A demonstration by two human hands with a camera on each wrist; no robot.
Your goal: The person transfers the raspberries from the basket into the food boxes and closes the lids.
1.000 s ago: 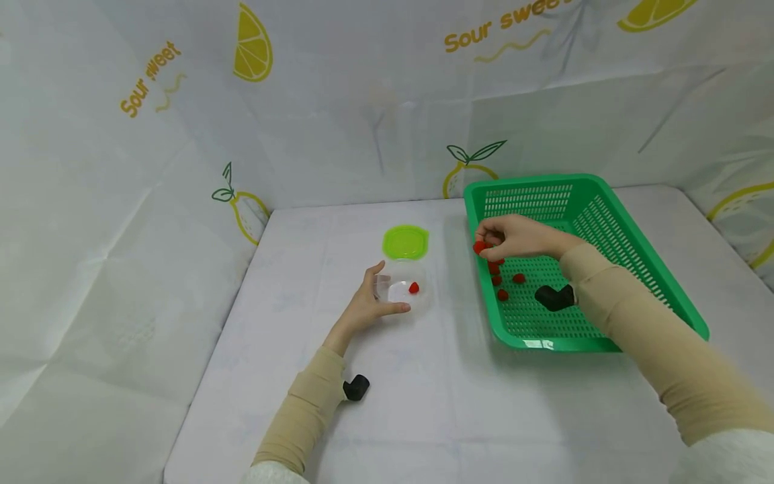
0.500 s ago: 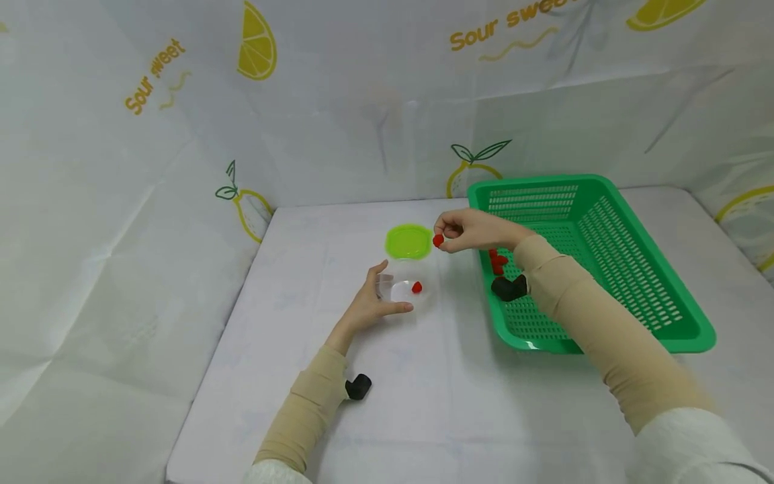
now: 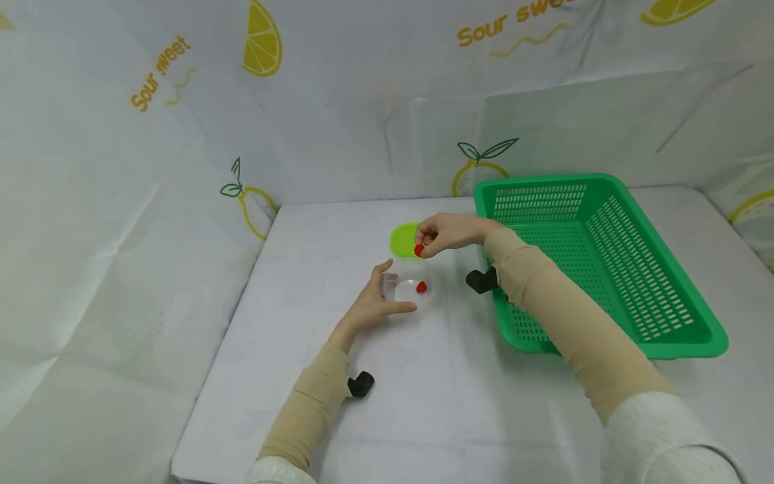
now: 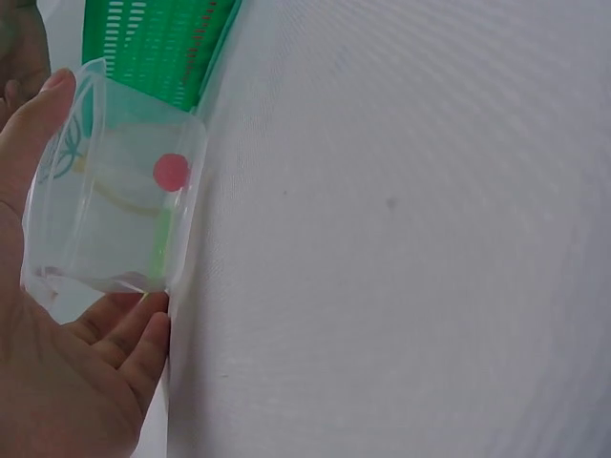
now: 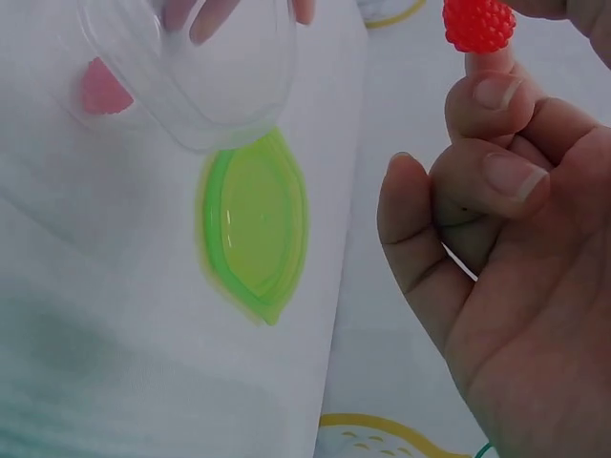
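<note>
My left hand (image 3: 367, 308) holds a clear plastic container (image 4: 119, 210) upright on the table, thumb on one side and fingers on the other. One red raspberry (image 3: 421, 287) lies inside, showing through the wall as a pink-red blob (image 4: 172, 173) in the left wrist view. Above and just behind the container is my right hand (image 3: 452, 230), pinching a second raspberry (image 5: 479, 23) between thumb and fingertips. Its other fingers curl toward the palm in the right wrist view. A bright green lid (image 5: 258, 229) lies flat behind the container, partly covered by the right hand in the head view.
A green slotted basket (image 3: 683, 350) stands on the right of the white-covered table (image 3: 290, 296). My right forearm crosses its left part and hides what lies there. Behind the table hangs a white lemon-print cloth (image 3: 338, 134).
My right hand has carried the pinched raspberry left, out from over the basket, to just behind the container. The left hand stays on the container, and the head view has shifted slightly.
</note>
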